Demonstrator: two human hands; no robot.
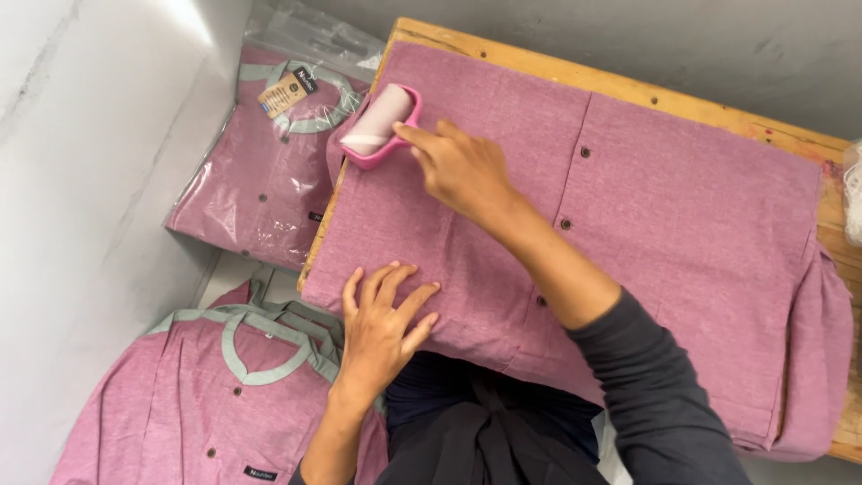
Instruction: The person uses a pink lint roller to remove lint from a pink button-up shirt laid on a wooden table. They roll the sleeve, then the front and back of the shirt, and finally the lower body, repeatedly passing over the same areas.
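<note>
1. Wooden table (628, 90): runs under both my hands, bare edge showing past my R hand.
2. Pink shirt (682, 216): spread flat over table, buttoned, directly beneath both hands; sleeve hangs off far to the right of my R grip.
3. Bagged pink shirt (260, 180): in clear plastic, grey collar, lower level, just beyond roller to its left.
4. Unbagged pink shirt (180, 404): grey collar, left of my L wrist.
5. R hand (462, 166): fingers closed round lint roller handle.
6. L hand (382, 328): flat, fingers spread wide, pressing shirt edge; holds nothing.
7. Lint roller (382, 121): pink frame, pale roll, at my R fingertips, on shirt's corner.
</note>
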